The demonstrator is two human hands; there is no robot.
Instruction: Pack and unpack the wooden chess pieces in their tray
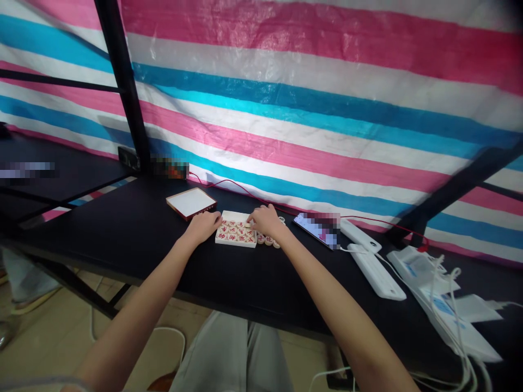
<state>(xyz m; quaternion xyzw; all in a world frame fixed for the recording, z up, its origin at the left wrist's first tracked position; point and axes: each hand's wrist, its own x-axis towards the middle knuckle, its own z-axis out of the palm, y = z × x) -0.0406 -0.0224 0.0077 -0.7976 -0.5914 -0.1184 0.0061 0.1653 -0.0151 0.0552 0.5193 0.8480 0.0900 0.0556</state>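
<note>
A white open box on the black table holds rows of round Chinese chess pieces with red characters. My left hand is at the box's left side, its fingers closed against the edge. Over the box's right part, my right hand has its thumb and fingers pinched on a Chinese chess piece at the back row. More loose pieces lie just right of the box, partly hidden beneath my right hand and wrist.
Behind my left hand lies a box lid, white inside. Right of the pieces are a phone, white flat devices, and white packets with cables. A red cable runs along the back by the striped sheet.
</note>
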